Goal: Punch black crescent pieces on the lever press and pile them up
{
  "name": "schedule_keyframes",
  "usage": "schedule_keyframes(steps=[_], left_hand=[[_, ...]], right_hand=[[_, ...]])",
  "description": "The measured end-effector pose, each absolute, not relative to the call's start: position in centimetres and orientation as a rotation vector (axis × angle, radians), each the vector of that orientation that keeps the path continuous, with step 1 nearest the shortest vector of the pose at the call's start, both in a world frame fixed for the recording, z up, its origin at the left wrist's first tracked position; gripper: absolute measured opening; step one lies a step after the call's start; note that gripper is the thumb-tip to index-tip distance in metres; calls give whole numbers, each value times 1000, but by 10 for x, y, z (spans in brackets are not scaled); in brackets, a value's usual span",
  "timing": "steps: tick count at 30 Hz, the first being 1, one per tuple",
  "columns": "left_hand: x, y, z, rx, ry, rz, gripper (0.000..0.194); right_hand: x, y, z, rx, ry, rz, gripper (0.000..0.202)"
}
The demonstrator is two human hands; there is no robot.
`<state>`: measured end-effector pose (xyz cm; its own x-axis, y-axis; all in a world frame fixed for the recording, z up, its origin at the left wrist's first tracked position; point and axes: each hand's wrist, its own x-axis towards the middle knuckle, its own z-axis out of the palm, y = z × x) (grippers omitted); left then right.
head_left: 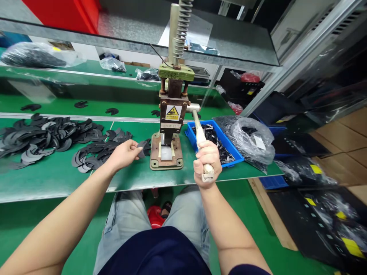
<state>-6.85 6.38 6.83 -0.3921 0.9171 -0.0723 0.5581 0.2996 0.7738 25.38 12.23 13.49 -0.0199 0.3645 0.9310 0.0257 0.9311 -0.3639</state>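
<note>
A hand lever press [173, 103] with a spring on top stands on the green bench, its base plate [155, 152] near the front edge. My right hand [208, 160] is wrapped round the lower end of its pale wrapped lever [198, 124]. Left of the base, my left hand [126, 154] pinches a dark curved flat piece [141, 149] between thumb and fingers. Beyond that hand lies a heap of similar dark crescent pieces [57, 133]. A small light metal plate [166, 153] sits under the press head.
A blue tray [239, 157] of small black parts stands right of the press, beside a clear plastic bag [252, 139]. Behind runs a belt [94, 109] carrying a few dark pieces. A metal shelf [129, 34] crosses above; cartons [338, 141] are at right.
</note>
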Motion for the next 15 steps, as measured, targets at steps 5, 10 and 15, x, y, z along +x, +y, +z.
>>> schedule_keyframes(steps=[5,10,15], left_hand=[[-26,104,78,1084,1616,1064,38],[-6,134,80,1001,1605,992,29],[-3,146,77,1056,1663,940,30]], right_hand=[[255,122,135,-325,-1581,272,13],[255,122,135,-322,-1593,270,13],[252,121,134,-298,-1548,279,13]])
